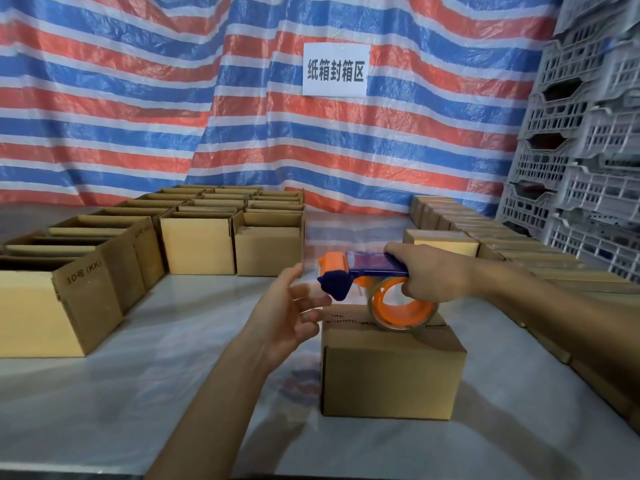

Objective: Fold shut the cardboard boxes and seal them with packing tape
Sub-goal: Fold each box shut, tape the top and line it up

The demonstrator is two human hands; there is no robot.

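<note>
Box: closed cardboard box [393,372] on the white-covered table [138,341], flaps down, a dark seam across its top.
Dispenser: orange-and-blue tape dispenser [363,271] just above the box, its clear tape roll [401,308] low over the top – contact unclear.
Right hand: right hand [433,275] above the box, fingers wrapped round the dispenser's handle.
Left hand: left hand [291,317] just left of the box, fingers spread and relaxed, holding nothing – its blurred tips are near the dispenser's blue nose.
Left of box: rows of open boxes [197,244], well apart.
Right of box: closed boxes [446,242] in a row, partly hidden by the right forearm.
Behind box: striped tarp [138,98] with a white sign [335,69]; grey crates [581,150] stacked far right.
</note>
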